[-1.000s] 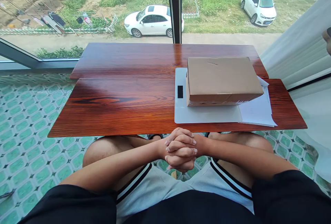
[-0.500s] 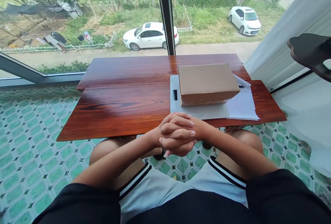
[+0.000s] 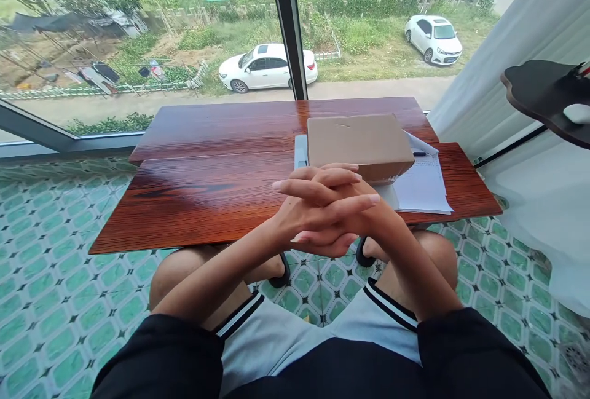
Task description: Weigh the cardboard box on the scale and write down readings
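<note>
My left hand (image 3: 297,216) and my right hand (image 3: 365,217) are laced together just over the near edge of the table. Their fingers cross between one another, fairly straight and spread, and no object shows in them. Parts of both palms are hidden. Behind them sits a closed brown cardboard box (image 3: 359,141), the nearest thing to my hands. It rests on a flat silvery-grey item (image 3: 300,152), mostly covered by the box and my hands. White paper sheets (image 3: 421,184) lie to the right, with a dark pen (image 3: 419,154) on them.
The reddish-brown wooden table (image 3: 198,196) stands by a large window with a dark frame post (image 3: 291,30). At right hang a white curtain (image 3: 465,79) and a dark wavy-edged shelf or tabletop (image 3: 534,88). Green tiles (image 3: 59,251) cover the floor. Two white cars are parked outside.
My laced hands have risen and moved forward, now covering the box's lower front edge. The fingers have straightened from a tight clasp. The view has shifted slightly.
</note>
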`<control>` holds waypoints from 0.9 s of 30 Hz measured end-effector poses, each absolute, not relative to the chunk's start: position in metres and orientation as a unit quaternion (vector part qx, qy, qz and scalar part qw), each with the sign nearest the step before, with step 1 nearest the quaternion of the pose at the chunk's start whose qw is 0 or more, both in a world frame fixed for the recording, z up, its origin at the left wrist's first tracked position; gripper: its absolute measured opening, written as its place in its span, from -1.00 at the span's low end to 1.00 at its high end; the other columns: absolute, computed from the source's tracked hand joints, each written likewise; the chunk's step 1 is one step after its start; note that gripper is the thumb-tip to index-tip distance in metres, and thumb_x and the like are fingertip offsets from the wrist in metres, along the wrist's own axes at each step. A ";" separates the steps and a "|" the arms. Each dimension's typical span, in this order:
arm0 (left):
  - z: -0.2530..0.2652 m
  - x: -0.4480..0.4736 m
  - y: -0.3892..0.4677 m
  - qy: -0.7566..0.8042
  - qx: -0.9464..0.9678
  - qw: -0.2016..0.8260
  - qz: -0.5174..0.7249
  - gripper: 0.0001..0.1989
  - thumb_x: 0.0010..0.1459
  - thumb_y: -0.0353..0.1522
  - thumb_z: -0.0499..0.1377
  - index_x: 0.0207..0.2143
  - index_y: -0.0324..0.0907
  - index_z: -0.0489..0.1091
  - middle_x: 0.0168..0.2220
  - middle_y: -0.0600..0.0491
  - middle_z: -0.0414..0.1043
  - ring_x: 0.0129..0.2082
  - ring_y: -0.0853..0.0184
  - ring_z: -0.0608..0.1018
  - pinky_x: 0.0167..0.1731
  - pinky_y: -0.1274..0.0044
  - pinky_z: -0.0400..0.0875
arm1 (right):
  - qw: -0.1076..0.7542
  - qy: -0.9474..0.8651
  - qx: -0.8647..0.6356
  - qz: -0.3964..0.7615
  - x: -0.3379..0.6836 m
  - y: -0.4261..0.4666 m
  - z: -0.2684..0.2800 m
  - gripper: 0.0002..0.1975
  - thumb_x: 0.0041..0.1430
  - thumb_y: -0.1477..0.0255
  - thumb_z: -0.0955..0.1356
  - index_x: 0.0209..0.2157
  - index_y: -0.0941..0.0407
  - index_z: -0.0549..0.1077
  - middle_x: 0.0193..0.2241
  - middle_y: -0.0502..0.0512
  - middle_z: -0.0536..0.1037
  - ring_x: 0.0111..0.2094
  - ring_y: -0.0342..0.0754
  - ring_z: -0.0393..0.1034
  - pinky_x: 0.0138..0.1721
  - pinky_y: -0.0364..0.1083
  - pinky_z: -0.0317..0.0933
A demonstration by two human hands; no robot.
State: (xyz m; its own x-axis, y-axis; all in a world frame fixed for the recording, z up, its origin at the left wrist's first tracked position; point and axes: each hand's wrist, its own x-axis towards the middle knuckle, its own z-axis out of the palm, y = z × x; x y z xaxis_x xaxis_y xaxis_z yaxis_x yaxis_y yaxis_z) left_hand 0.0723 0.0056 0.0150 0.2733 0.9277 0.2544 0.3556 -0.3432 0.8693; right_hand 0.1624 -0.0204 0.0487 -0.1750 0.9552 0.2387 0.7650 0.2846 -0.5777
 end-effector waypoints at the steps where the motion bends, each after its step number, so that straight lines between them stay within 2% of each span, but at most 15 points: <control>1: 0.019 0.060 0.011 0.402 0.755 0.362 0.370 -0.55 0.10 -0.11 0.15 0.06 0.15 0.47 0.14 0.08 0.47 0.25 -0.13 0.38 0.10 -0.06 0.38 | 0.283 -0.765 -0.552 0.174 0.169 -0.016 0.056 -0.61 0.19 0.04 0.40 0.00 -0.12 0.52 -0.10 0.08 0.56 -0.04 0.08 0.43 -0.09 0.00 0.43; 3: 0.028 0.041 0.019 0.327 0.808 0.358 0.334 -0.54 -0.03 -0.10 0.24 -0.01 0.18 0.51 0.18 0.12 0.47 0.26 -0.12 0.39 0.18 -0.02 0.33 | 0.258 -0.838 -0.439 0.198 0.182 -0.008 0.068 -0.57 0.17 0.03 0.41 0.02 -0.13 0.52 -0.02 0.06 0.54 0.03 0.09 0.40 0.07 0.03 0.36; 6: 0.042 0.032 0.025 0.210 0.877 0.282 0.326 -0.44 -0.05 -0.10 0.30 0.07 0.20 0.48 0.29 0.12 0.36 0.33 -0.09 0.33 0.32 0.03 0.18 | 0.251 -0.887 -0.342 0.180 0.194 0.001 0.081 -0.52 0.23 -0.01 0.35 0.11 -0.16 0.47 0.18 0.01 0.46 0.07 0.08 0.39 0.20 0.06 0.24; 8: 0.048 0.033 0.024 0.172 0.888 0.223 0.363 -0.37 0.03 -0.09 0.34 0.20 0.20 0.39 0.35 0.10 0.27 0.34 -0.08 0.32 0.32 0.04 0.19 | 0.268 -0.879 -0.359 0.165 0.198 0.001 0.087 -0.46 0.26 -0.04 0.33 0.19 -0.16 0.41 0.24 0.02 0.42 0.08 0.07 0.40 0.20 0.04 0.23; 10: 0.052 0.034 0.022 0.168 0.886 0.188 0.390 -0.32 0.10 -0.06 0.37 0.26 0.20 0.32 0.38 0.05 0.23 0.32 -0.09 0.35 0.27 0.06 0.29 | 0.277 -0.868 -0.379 0.161 0.200 0.000 0.089 -0.40 0.26 -0.06 0.32 0.26 -0.15 0.35 0.26 0.04 0.41 0.11 0.08 0.41 0.18 0.01 0.24; 13: 0.055 0.034 0.022 0.196 0.880 0.137 0.411 -0.37 0.20 0.06 0.27 0.25 0.07 0.34 0.34 -0.06 0.29 0.27 -0.08 0.41 0.21 0.07 0.38 | 0.281 -0.857 -0.404 0.149 0.207 0.000 0.089 -0.37 0.32 -0.07 0.25 0.34 -0.17 0.24 0.24 0.04 0.44 0.07 0.09 0.46 0.12 -0.01 0.29; 16: 0.055 0.029 0.027 0.232 0.856 0.098 0.451 -0.44 0.30 -0.06 0.22 0.28 0.01 0.31 0.29 -0.06 0.36 0.25 -0.02 0.43 0.21 0.11 0.39 | 0.336 -0.804 -0.476 0.121 0.223 0.005 0.089 -0.44 0.45 0.11 0.06 0.40 -0.11 0.09 0.18 0.07 0.48 0.02 0.01 0.50 0.00 -0.05 0.36; 18: 0.054 0.024 0.035 0.262 0.829 0.112 0.481 -0.44 0.31 -0.16 0.21 0.32 0.06 0.24 0.28 -0.01 0.36 0.27 0.03 0.41 0.21 0.14 0.40 | 0.420 -0.721 -0.548 0.062 0.239 0.010 0.089 -0.45 0.44 0.29 0.00 0.40 0.01 0.05 0.12 0.15 0.51 0.02 -0.04 0.50 -0.03 -0.06 0.39; 21: 0.049 0.018 0.050 0.318 0.782 0.173 0.508 -0.41 0.31 -0.13 0.21 0.34 0.05 0.20 0.30 -0.03 0.33 0.30 0.05 0.37 0.20 0.18 0.40 | 0.508 -0.606 -0.612 -0.031 0.266 0.019 0.088 -0.50 0.36 0.38 0.10 0.29 0.15 0.15 -0.01 0.24 0.56 0.02 -0.03 0.48 -0.07 -0.05 0.41; 24: 0.038 0.015 0.067 0.364 0.748 0.247 0.497 -0.34 0.28 -0.02 0.23 0.33 -0.02 0.20 0.32 -0.11 0.30 0.29 0.02 0.37 0.20 0.20 0.38 | 0.478 -0.560 -0.673 -0.065 0.288 0.029 0.080 -0.56 0.30 0.39 0.16 0.17 0.17 0.30 -0.03 0.29 0.57 0.02 0.04 0.46 -0.06 0.01 0.41; 27: 0.023 0.015 0.080 0.401 0.728 0.302 0.467 -0.17 0.18 0.08 0.28 0.37 -0.07 0.16 0.36 -0.21 0.23 0.33 -0.08 0.32 0.21 0.14 0.34 | 0.419 -0.551 -0.718 -0.078 0.299 0.037 0.069 -0.54 0.28 0.42 0.14 0.16 0.16 0.33 0.05 0.33 0.53 0.07 0.09 0.45 0.00 0.07 0.38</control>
